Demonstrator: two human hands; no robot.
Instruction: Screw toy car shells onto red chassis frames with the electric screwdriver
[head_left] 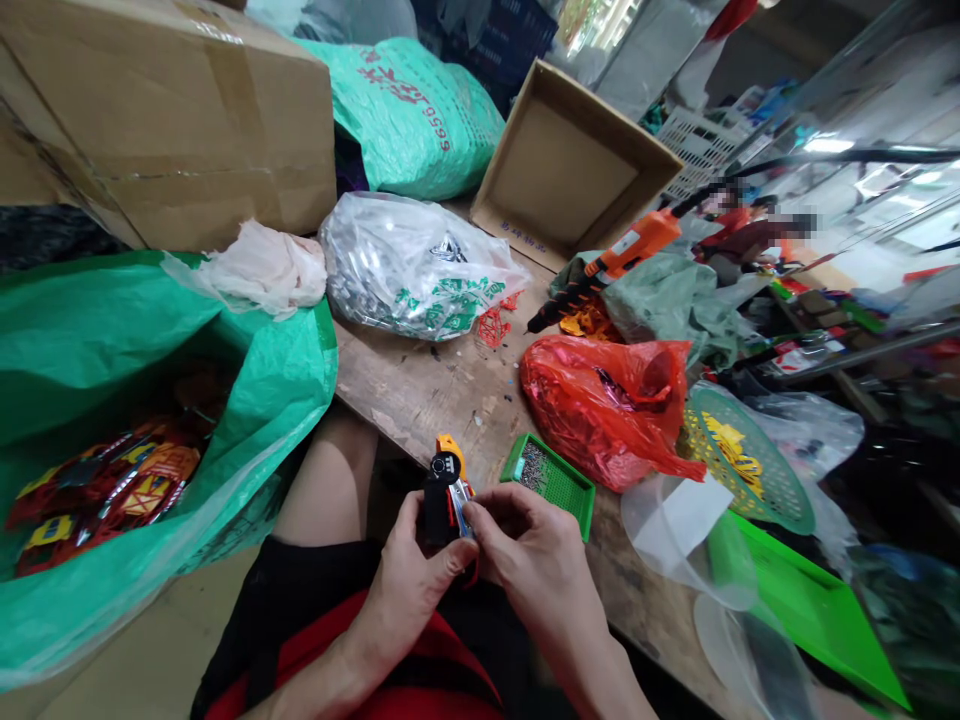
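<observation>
Hands together at 6 o'clock: my left hand (pixel 409 580) clamped on black-and-orange plastic gadget (pixel 441 495), long axis upright; my right hand (pixel 529 545) pinched at its metal side, grip unclear. Green plastic tray of metal pins (pixel 549 482) at 1 o'clock, nearer right, on wooden tabletop (pixel 405 385).

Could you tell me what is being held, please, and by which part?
The left hand grips a small black-and-orange plastic object by its black lower body; the right hand's fingers touch its silver end.
</observation>
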